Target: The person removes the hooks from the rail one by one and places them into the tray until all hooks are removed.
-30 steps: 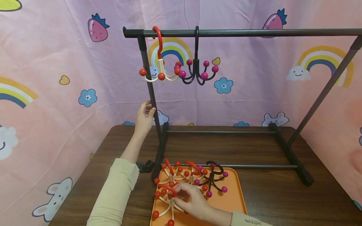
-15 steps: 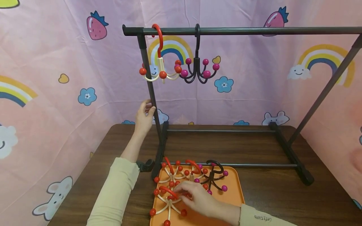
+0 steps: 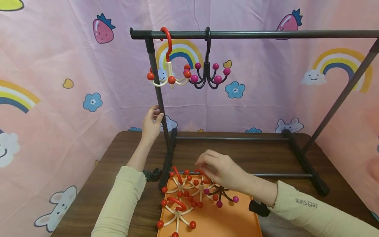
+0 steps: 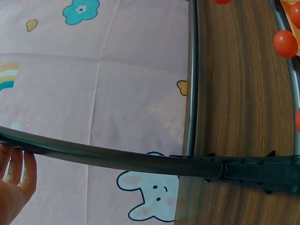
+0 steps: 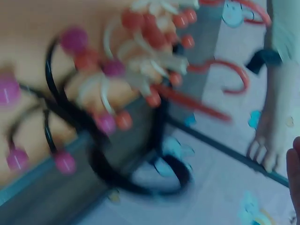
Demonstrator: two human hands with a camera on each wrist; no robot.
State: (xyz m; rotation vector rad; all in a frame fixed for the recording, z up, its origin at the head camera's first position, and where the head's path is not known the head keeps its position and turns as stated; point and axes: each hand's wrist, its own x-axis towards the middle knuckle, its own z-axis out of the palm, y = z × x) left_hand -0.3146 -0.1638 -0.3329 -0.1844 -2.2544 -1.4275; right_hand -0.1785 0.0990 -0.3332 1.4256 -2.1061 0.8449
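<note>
My left hand (image 3: pixel 151 126) grips the dark post (image 4: pixel 117 159) of a rack, its fingertips (image 4: pixel 29 157) right against the tube. My right hand (image 3: pixel 220 166) hovers over the back of an orange tray (image 3: pixel 234 220), fingers loosely bent, nothing visible between them. It overlaps the hook of a black hanger with magenta balls (image 3: pixel 220 191). Beside that lie white hangers with red hooks and red balls: one at back left (image 3: pixel 180 184), one at back middle (image 3: pixel 202 189), one in front (image 3: pixel 177 212). The right wrist view is blurred, with the black hanger's hook (image 5: pixel 140 187) in it.
From the rack's top bar (image 3: pixel 251 34) hang a white hanger with a red hook (image 3: pixel 168 65) and a black hanger (image 3: pixel 206 69). The rack's right foot (image 3: pixel 314 174) and lower front rail (image 3: pixel 281 175) stand on the wooden table (image 3: pixel 284 210). A patterned cloth (image 3: pixel 266 108) hangs behind.
My right hand has come off the front red-hooked hanger and moved up and right, over the black one. That front hanger has shifted slightly left. The left hand stays at the post.
</note>
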